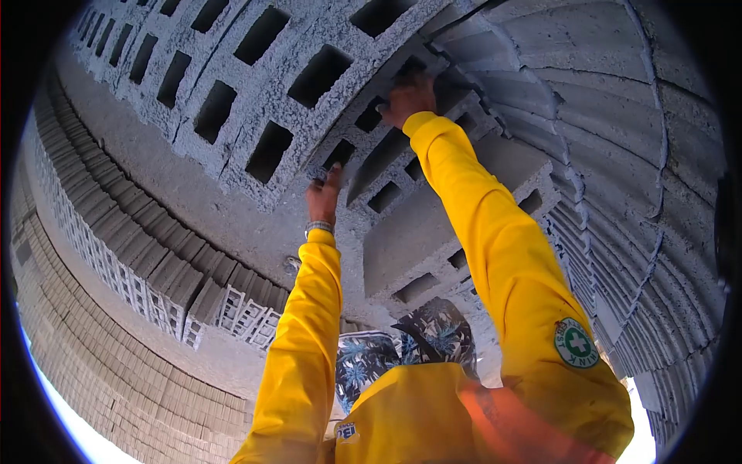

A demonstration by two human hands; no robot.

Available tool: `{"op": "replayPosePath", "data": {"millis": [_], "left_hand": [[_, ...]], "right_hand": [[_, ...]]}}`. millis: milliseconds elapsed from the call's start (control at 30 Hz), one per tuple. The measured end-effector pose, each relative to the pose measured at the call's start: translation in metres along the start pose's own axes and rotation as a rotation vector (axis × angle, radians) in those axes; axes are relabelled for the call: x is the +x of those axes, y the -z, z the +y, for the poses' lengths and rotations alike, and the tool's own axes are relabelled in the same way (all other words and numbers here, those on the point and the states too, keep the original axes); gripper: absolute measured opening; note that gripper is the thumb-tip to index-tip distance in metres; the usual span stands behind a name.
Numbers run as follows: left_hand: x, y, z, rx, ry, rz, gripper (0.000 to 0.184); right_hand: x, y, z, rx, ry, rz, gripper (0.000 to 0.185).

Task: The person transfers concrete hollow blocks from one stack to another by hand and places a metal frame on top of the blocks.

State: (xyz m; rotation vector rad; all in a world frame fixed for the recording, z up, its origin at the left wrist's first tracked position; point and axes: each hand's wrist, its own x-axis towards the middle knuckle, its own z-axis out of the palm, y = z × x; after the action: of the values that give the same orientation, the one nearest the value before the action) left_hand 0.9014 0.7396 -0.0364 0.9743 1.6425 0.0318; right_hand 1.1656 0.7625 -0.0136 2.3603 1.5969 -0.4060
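Observation:
A grey hollow concrete block with rectangular holes lies between my two hands, beside a taller stack. My left hand grips its near end, fingertips at the edge of a hole. Toward the far end, my right hand is closed over the block, its fingers curled at another hole and partly hidden. More hollow blocks stand just right of it, and a lower hollow block is nearer my legs. Whether the gripped block rests on anything cannot be seen.
A tall stack of hollow blocks rises at the upper left. Close on the right stands a high wall of stacked blocks. Long rows of blocks line the left, with dusty ground between.

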Motion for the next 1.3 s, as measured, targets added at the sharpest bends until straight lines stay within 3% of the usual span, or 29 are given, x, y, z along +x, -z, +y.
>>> {"op": "replayPosePath", "data": {"millis": [100, 233, 333, 433, 533, 633, 733, 1133, 1300], "left_hand": [[0.010, -0.016, 0.003, 0.048, 0.006, 0.161, 0.059], [0.032, -0.033, -0.027, 0.039, -0.043, 0.326, 0.053], [0.035, -0.028, -0.032, 0.032, -0.082, 0.285, 0.052], [0.035, -0.032, -0.043, 0.136, -0.127, 0.396, 0.051], [0.037, -0.022, -0.032, 0.132, -0.141, 0.234, 0.052], [0.032, -0.025, -0.032, 0.181, -0.124, 0.333, 0.052], [0.026, -0.021, -0.022, 0.232, -0.052, 0.232, 0.055], [0.030, -0.031, -0.035, 0.227, -0.121, 0.351, 0.049], [0.030, -0.027, -0.041, 0.220, -0.065, 0.283, 0.053]], "right_hand": [[0.011, 0.003, 0.003, 0.050, -0.038, -0.163, 0.039], [0.013, 0.013, -0.004, -0.006, -0.087, -0.218, 0.038], [0.005, 0.012, 0.000, 0.019, -0.115, -0.238, 0.037], [-0.014, 0.007, 0.002, 0.051, -0.147, -0.273, 0.035], [-0.005, 0.016, 0.005, 0.076, -0.144, -0.269, 0.033], [-0.007, 0.011, 0.004, 0.085, -0.142, -0.273, 0.032], [-0.009, 0.007, 0.004, 0.075, -0.128, -0.233, 0.031], [-0.006, 0.012, -0.001, 0.037, -0.092, -0.221, 0.030], [0.001, 0.014, -0.002, 0.047, -0.100, -0.237, 0.030]]}}
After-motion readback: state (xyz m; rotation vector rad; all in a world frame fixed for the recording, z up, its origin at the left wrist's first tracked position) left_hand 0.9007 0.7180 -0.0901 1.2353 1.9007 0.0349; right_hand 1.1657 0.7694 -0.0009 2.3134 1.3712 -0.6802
